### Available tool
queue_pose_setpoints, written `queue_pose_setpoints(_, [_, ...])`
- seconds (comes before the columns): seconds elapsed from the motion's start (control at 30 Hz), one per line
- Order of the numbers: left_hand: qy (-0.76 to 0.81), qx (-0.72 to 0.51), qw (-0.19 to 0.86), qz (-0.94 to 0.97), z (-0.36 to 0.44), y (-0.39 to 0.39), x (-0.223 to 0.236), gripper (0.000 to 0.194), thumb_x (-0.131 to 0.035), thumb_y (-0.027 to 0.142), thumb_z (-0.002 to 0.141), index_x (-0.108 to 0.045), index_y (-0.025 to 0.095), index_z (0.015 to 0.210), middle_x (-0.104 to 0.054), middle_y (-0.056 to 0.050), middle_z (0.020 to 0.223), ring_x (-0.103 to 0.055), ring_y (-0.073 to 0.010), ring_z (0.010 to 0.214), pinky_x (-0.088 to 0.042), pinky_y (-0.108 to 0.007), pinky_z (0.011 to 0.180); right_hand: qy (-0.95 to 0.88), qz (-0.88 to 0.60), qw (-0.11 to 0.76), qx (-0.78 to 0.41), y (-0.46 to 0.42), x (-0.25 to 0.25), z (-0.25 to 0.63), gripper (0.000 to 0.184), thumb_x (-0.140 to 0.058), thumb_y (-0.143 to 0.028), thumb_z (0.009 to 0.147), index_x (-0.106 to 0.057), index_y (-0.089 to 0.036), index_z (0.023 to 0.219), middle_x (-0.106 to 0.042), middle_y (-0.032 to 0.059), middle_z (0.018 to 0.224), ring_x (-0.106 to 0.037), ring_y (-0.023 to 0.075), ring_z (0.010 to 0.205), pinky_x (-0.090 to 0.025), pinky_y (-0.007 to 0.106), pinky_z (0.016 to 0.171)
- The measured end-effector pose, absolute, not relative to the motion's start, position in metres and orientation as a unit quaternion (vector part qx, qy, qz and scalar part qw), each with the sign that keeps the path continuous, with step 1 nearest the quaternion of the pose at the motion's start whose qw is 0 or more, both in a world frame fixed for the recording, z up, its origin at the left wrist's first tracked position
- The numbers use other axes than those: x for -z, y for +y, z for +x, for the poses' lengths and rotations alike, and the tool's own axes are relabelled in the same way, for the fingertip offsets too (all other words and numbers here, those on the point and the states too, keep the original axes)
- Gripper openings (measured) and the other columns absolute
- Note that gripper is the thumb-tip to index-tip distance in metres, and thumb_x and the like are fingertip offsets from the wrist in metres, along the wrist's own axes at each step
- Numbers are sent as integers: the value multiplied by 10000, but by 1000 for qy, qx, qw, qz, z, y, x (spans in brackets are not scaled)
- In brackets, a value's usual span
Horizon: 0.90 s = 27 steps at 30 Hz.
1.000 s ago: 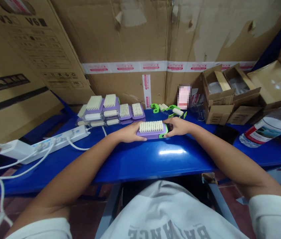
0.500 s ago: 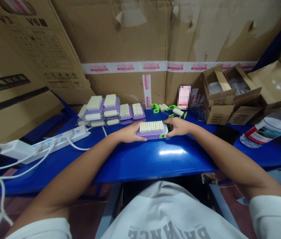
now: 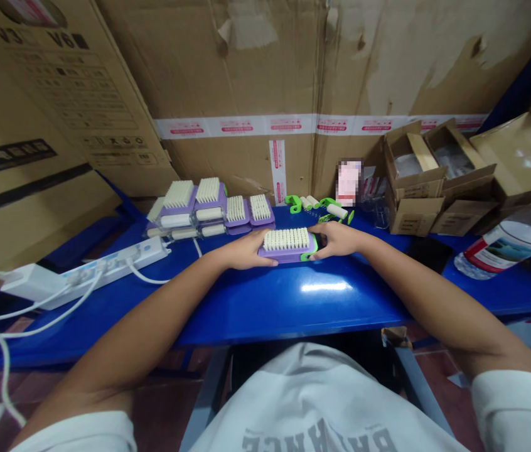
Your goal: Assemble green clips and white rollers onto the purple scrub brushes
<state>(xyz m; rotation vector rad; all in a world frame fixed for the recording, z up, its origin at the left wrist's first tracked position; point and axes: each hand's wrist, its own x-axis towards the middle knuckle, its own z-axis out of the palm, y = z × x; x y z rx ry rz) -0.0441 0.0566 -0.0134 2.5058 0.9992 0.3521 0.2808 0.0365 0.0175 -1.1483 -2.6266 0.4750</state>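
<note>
Fingers [image 3: 266, 257] of the left hand [image 3: 248, 250] lie close together and curl against the near left end of a brush [image 3: 288, 253], while fingers [image 3: 320, 233] of the right hand [image 3: 337, 241] wrap its right end, over a green piece [image 3: 309, 253]. Both hands hold the brush between them, flat over a blue table [image 3: 246, 307], its pale bristles facing up and its purple body beneath.

At 10 to 11 o'clock from the brush, just beyond the left hand, four more brushes [image 3: 209, 204] stand in a tight group, two raised above the other two, with white bars [image 3: 175, 221] along their near side. None of these four is in either hand. At 12 to 1 o'clock, loose green-and-white parts [image 3: 336, 211] lie on the table near the wall of cardboard [image 3: 246, 63]. Beside them stands a pixelated pink item [image 3: 349, 183], too blurred to name.

Open cartons [image 3: 413, 182] stand at 2 o'clock, with clear plastic [image 3: 449, 160] visible inside. At 3 o'clock lie a dark flat object [image 3: 428, 254] and a plastic bottle [image 3: 505, 242]. A white power strip [image 3: 119, 273] with cables [image 3: 58, 307] runs along the table at 9 o'clock. The person's pale shirt [image 3: 322, 402] fills 6 o'clock.
</note>
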Motion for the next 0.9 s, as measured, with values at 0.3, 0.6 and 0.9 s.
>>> queue_pose_setpoints(0.3, [359, -119, 193, 905, -47, 58, 14, 974, -787, 721, 790, -460, 203, 1547, -557, -198, 1595, -544, -403, 1481, -418, -550, 1258, -867, -436, 90, -226, 39, -24, 288, 912, -942, -541, 665, -696, -85, 1415, -801, 93, 911, -722, 241, 746, -499, 313, 682])
queue_pose_setpoints(0.6, [362, -118, 197, 904, -44, 56, 14, 963, -787, 683, 791, -452, 184, 1543, -533, -214, 1619, -503, -416, 1516, -384, -577, 1275, -877, -404, 101, -240, 40, -25, 292, 560, -888, -574, 726, -830, -137, 1071, -738, 27, 732, -658, 199, 654, -430, 296, 619])
queue_pose_setpoints(0.9, [357, -127, 197, 904, -45, 57, 16, 973, -784, 714, 785, -459, 208, 1549, -549, -199, 1603, -517, -417, 1503, -399, -570, 1271, -878, -400, 111, -239, 40, -24, 293, 547, -901, -568, 723, -841, -152, 1073, -738, 19, 711, -666, 208, 667, -436, 303, 641])
